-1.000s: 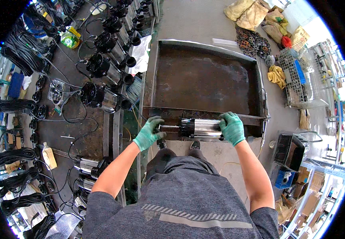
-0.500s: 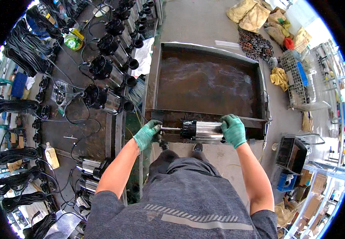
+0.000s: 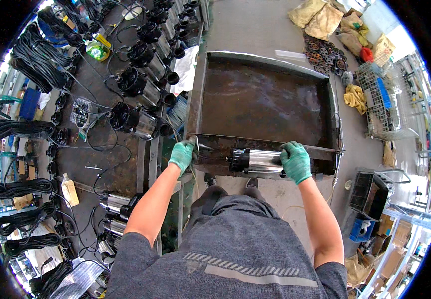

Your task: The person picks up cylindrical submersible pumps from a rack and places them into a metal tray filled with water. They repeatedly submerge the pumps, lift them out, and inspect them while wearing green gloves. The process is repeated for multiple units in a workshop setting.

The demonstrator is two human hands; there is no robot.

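Note:
A shiny metal cylinder with a black ribbed end, like a motor or pump body [image 3: 261,161], lies sideways on the near ledge of the metal tray. My right hand [image 3: 295,162], in a green glove, is closed over its right end. My left hand [image 3: 182,154], also gloved in green, is beside the tray's near left corner, apart from the cylinder's black end. Its fingers are closed on a slim metal rod [image 3: 197,143], which is partly hidden and blurred, so its exact kind cannot be made out.
Ahead of me is the shallow rusty metal tray [image 3: 265,99] with raised walls. To the left, a dark workbench [image 3: 76,167] bears several similar cylinders [image 3: 135,122], black cable coils [image 3: 21,128] and a plastic bottle [image 3: 69,190]. On the right stand a wire basket [image 3: 382,99] and a black crate [image 3: 367,194].
My left hand has drawn the rod away from the cylinder's black end and moved slightly up, toward the tray corner. My right hand stays on the cylinder. The whole view has shifted slightly.

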